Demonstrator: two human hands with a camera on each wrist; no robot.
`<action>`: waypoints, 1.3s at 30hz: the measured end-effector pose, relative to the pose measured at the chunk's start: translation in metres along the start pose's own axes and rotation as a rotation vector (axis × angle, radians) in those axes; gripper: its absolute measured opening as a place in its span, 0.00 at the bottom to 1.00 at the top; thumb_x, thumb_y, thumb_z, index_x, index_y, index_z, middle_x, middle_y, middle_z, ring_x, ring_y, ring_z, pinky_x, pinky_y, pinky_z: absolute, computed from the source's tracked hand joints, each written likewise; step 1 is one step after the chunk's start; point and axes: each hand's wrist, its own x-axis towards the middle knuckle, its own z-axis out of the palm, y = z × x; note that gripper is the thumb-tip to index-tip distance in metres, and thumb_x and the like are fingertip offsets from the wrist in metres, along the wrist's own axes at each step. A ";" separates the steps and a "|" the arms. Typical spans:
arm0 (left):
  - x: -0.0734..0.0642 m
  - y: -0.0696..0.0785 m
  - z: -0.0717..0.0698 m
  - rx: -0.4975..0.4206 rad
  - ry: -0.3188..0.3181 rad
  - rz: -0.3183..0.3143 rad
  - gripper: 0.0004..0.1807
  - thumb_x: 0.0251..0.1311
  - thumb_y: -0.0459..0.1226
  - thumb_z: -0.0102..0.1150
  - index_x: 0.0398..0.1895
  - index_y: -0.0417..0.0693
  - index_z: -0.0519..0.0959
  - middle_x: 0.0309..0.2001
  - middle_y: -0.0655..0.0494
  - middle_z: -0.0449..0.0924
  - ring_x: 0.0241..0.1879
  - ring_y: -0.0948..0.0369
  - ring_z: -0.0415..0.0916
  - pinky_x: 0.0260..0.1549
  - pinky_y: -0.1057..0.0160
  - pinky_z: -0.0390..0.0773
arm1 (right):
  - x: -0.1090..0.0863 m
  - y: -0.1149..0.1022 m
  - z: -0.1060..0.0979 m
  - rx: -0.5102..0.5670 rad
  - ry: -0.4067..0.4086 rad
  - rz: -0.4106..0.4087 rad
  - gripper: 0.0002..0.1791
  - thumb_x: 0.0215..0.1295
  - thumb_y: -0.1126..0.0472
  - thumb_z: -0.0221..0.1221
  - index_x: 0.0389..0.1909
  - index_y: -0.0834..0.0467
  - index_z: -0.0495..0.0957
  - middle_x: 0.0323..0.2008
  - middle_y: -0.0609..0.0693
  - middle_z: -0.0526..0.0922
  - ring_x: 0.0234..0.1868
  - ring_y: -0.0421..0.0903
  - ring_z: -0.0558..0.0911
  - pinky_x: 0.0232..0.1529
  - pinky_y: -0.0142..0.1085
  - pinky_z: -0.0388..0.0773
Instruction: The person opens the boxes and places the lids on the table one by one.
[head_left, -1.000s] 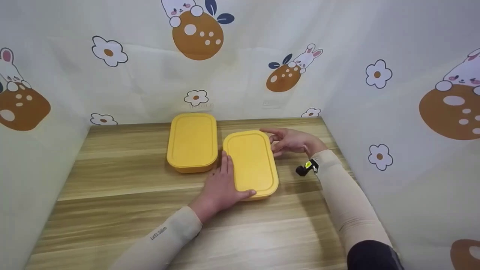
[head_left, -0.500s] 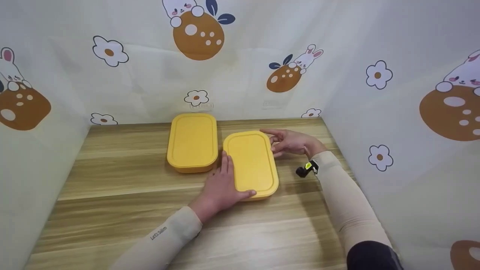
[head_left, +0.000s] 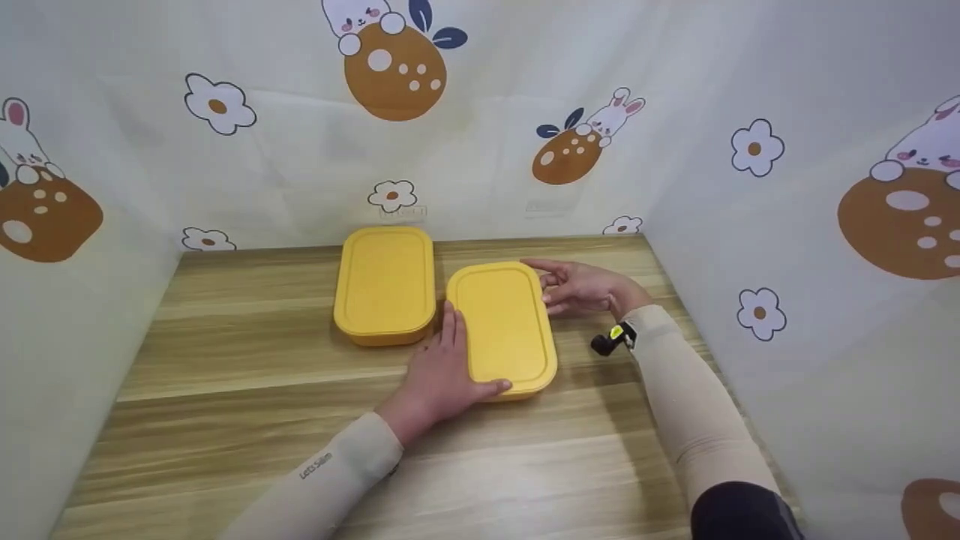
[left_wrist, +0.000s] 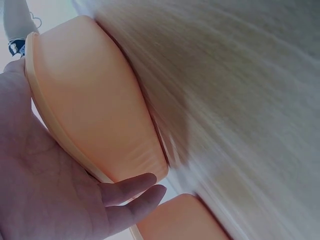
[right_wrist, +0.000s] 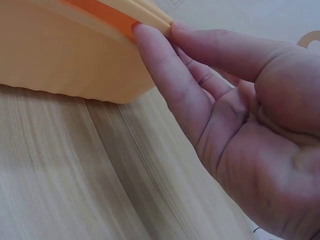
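A yellow lidded lunch box (head_left: 502, 322) stands on the wood-grain table, between the two hands. My left hand (head_left: 442, 375) holds its near left corner, thumb on the lid's near edge, fingers along the left side. In the left wrist view, two fingers (left_wrist: 132, 192) bend beside the smooth wall of the box (left_wrist: 90, 95). At the far right corner, my right hand (head_left: 585, 285) pinches the lid's rim. In the right wrist view the lid (right_wrist: 150, 15) is held between fingertips, and an orange gap (right_wrist: 110, 17) shows between it and the box wall.
A second yellow lunch box (head_left: 386, 281), its lid on, stands just left of the first, near the back wall. Patterned cloth walls (head_left: 285, 165) with rabbits and flowers close in the table (head_left: 247, 360) at the back and sides. A small black wrist camera (head_left: 611, 339) hangs at the right sleeve.
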 end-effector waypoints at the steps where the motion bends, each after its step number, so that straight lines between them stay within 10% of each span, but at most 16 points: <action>1: 0.000 0.000 0.000 -0.001 0.000 0.000 0.82 0.54 0.84 0.59 0.89 0.31 0.41 0.89 0.32 0.34 0.79 0.35 0.63 0.75 0.35 0.69 | 0.000 0.000 0.000 0.005 -0.001 -0.002 0.49 0.76 0.81 0.58 0.90 0.48 0.55 0.60 0.58 0.84 0.53 0.53 0.91 0.58 0.48 0.88; 39: -0.004 -0.007 -0.001 0.024 0.058 0.032 0.84 0.51 0.89 0.49 0.90 0.32 0.39 0.90 0.34 0.34 0.78 0.37 0.66 0.74 0.33 0.68 | -0.001 0.013 -0.006 0.232 -0.077 -0.170 0.47 0.78 0.85 0.46 0.91 0.54 0.48 0.72 0.64 0.79 0.65 0.59 0.86 0.63 0.51 0.84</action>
